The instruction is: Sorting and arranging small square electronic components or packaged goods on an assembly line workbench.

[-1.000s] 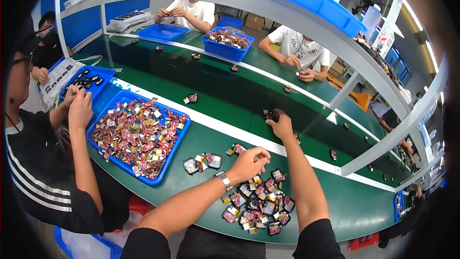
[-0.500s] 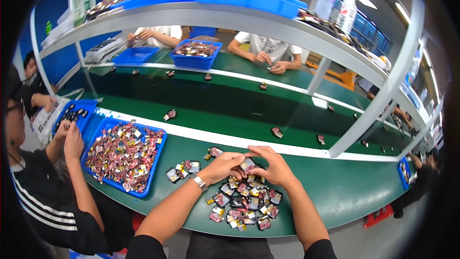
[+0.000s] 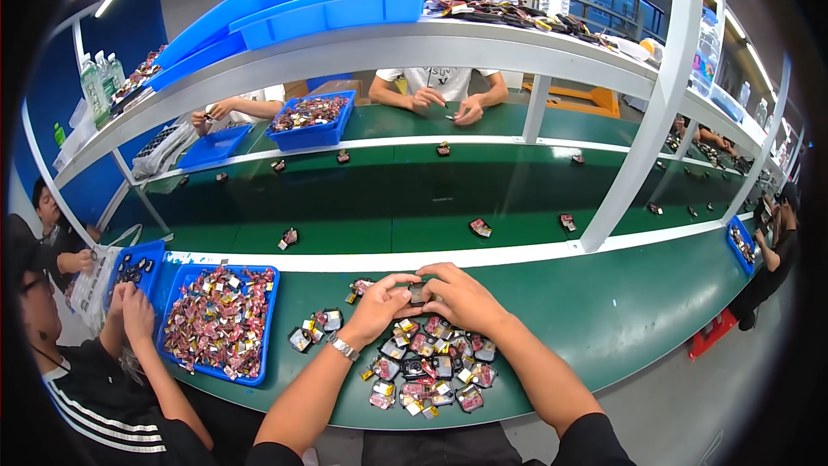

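Note:
Above a pile of small electronic assemblies [image 3: 431,368], my left hand [image 3: 381,305] and my right hand [image 3: 463,298] meet with their fingers closed round one small dark-cased electronic assembly [image 3: 417,294]. Much of it is hidden by my fingers and thumbs. The pieces in the pile show black casings, red circuit boards, silvery-grey blocks and yellow tape. Left of my left wrist lies a smaller cluster of similar assemblies [image 3: 316,329]. Another assembly [image 3: 356,288] sits just beyond my left hand, partly covered by it.
A blue tray [image 3: 269,311] heaped with red-and-yellow parts stands to my left, beside a co-worker's hands [image 3: 136,311]. Past a white rail [image 3: 371,261], spaced assemblies lie on a green conveyor belt [image 3: 388,229]. A white post [image 3: 634,134] rises at the right, carrying an overhead shelf [image 3: 483,45].
My view has turned to the right and tilted slightly. Both hands still grip the assembly, now turned so that more of its dark side shows and my fingers cover more of it.

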`<state>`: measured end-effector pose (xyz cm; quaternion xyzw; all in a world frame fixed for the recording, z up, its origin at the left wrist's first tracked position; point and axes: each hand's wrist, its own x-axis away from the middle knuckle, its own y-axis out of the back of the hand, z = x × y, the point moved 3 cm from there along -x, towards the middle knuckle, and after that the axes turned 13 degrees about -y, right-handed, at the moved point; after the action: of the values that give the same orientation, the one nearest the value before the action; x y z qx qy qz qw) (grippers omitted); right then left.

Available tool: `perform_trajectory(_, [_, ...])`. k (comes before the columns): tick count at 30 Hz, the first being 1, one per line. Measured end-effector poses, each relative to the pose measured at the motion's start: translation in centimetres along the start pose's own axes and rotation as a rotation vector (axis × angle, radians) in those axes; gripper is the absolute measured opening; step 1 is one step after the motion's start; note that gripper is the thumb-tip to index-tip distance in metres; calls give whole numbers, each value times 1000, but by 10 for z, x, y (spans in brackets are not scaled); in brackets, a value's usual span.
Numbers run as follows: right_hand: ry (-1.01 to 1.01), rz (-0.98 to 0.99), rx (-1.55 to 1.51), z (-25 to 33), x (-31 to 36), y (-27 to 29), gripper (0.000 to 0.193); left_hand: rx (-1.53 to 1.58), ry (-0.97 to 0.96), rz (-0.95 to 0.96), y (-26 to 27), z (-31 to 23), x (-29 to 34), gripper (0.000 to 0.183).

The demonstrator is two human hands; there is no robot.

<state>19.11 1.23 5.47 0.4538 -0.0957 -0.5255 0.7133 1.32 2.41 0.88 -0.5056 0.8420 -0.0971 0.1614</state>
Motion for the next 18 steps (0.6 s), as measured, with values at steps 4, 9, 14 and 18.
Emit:
perform_trajectory(4, [-18,-15,-37,-4,-2,-9,19,-18,8,13,2,2,0,31])
perform_trajectory(9, [31,-25,28,-7,-2,-10,12,9,-10,17,3,2,-2,30])
perform_trajectory(14, [-136,-83,-160,-7,0,-16,11,23,23,-8,2,-1,-2,32])
perform_trajectory(18, [-195,-160,-214,-7,0,-19,12,111,32,29,1,-6,-2,35])
